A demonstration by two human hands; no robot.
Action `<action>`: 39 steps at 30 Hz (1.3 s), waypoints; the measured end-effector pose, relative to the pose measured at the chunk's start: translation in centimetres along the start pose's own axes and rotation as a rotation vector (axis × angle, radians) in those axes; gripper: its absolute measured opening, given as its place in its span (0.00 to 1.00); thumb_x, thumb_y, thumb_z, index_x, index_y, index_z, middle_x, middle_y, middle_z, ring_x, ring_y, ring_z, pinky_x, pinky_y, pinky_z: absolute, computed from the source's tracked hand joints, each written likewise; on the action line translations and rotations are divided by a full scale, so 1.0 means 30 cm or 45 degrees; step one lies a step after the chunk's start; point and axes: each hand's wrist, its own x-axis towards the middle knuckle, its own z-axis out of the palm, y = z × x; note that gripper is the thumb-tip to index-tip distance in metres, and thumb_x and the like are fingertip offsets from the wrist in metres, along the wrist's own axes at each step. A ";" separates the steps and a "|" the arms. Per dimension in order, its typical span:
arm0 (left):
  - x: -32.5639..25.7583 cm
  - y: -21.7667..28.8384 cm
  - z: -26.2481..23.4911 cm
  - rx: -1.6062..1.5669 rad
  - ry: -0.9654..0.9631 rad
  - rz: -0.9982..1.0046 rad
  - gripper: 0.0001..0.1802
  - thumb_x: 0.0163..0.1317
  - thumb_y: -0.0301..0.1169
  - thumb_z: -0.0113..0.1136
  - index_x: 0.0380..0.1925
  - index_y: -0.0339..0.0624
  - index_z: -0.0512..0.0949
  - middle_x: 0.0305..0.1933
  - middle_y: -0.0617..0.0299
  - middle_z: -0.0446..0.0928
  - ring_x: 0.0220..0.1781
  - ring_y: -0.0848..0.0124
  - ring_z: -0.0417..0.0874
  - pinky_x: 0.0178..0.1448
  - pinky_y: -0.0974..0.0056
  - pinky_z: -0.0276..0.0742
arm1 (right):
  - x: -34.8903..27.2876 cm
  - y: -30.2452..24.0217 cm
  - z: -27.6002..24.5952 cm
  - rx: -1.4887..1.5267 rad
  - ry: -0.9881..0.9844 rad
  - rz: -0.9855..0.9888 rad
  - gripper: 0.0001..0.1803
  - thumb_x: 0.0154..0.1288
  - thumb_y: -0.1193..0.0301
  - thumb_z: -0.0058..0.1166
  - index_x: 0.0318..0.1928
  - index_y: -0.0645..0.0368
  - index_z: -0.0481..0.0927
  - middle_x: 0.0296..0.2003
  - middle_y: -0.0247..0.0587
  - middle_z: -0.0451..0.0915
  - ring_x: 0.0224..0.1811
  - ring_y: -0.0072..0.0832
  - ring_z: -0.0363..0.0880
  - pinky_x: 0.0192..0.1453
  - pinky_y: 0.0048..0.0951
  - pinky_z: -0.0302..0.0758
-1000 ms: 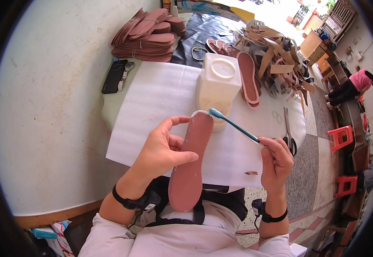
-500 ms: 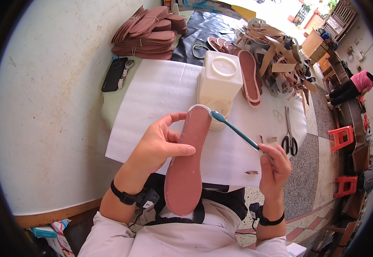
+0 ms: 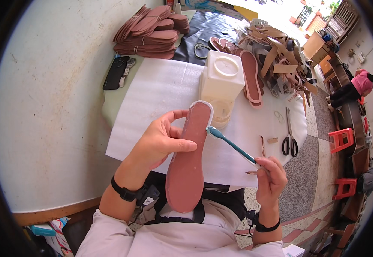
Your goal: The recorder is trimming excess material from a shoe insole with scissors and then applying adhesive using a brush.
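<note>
My left hand (image 3: 163, 139) grips a reddish-brown shoe insole (image 3: 185, 180) by its left edge, thumb laid across its face. White paste lines the rim of the insole's far end. Between the thumb and fingers of my right hand (image 3: 271, 175) is the handle of a teal toothbrush (image 3: 233, 145). Its bristles touch the insole's right edge, a little below the rounded far end. Just beyond the insole stands a whitish plastic container (image 3: 223, 81), whose lower part is partly hidden by the insole.
Bundled insoles (image 3: 148, 34) are stacked at the far left, near a phone (image 3: 117, 73) and a wristwatch (image 3: 128, 66). Finished-edge insoles (image 3: 250, 79) lie beside a heap of straps (image 3: 280, 55). Black-handled scissors (image 3: 289, 141) rest at the right. Another person (image 3: 358, 85) bends over a bench far right.
The toothbrush has slid down along the insole's right edge toward me, my right hand lowering slightly with it. My left hand keeps its hold, the insole shifting slightly.
</note>
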 end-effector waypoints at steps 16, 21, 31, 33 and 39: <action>0.015 0.013 -0.001 0.025 -0.009 -0.062 0.43 0.57 0.18 0.75 0.71 0.25 0.63 0.42 0.49 0.88 0.42 0.69 0.91 0.50 0.65 0.86 | -0.021 0.014 0.006 0.006 0.010 0.000 0.11 0.67 0.81 0.60 0.49 0.68 0.87 0.30 0.38 0.78 0.26 0.20 0.69 0.29 0.23 0.61; 0.029 0.007 -0.001 0.039 -0.003 -0.090 0.39 0.56 0.18 0.76 0.67 0.28 0.68 0.42 0.49 0.88 0.43 0.69 0.91 0.51 0.64 0.87 | -0.021 0.017 0.010 0.018 0.031 0.011 0.11 0.68 0.80 0.61 0.49 0.68 0.87 0.30 0.38 0.78 0.26 0.20 0.70 0.29 0.23 0.61; 0.030 0.026 0.002 0.095 0.032 -0.105 0.46 0.54 0.18 0.77 0.71 0.25 0.62 0.42 0.48 0.88 0.42 0.68 0.90 0.50 0.64 0.86 | -0.029 0.030 0.006 0.061 0.041 0.007 0.11 0.67 0.81 0.60 0.49 0.69 0.86 0.31 0.39 0.79 0.27 0.21 0.70 0.30 0.23 0.62; 0.028 0.043 0.012 0.089 0.018 -0.134 0.47 0.54 0.18 0.77 0.71 0.25 0.61 0.42 0.48 0.88 0.41 0.68 0.90 0.49 0.64 0.86 | -0.034 0.031 0.004 0.065 0.036 -0.003 0.11 0.66 0.81 0.60 0.49 0.69 0.86 0.31 0.39 0.80 0.26 0.21 0.70 0.30 0.24 0.62; 0.039 0.022 -0.002 0.069 0.009 -0.120 0.46 0.56 0.16 0.72 0.73 0.26 0.58 0.41 0.47 0.87 0.39 0.66 0.91 0.42 0.64 0.90 | -0.043 0.024 -0.008 0.061 -0.018 -0.038 0.11 0.65 0.81 0.60 0.47 0.69 0.86 0.29 0.39 0.79 0.26 0.22 0.69 0.29 0.25 0.62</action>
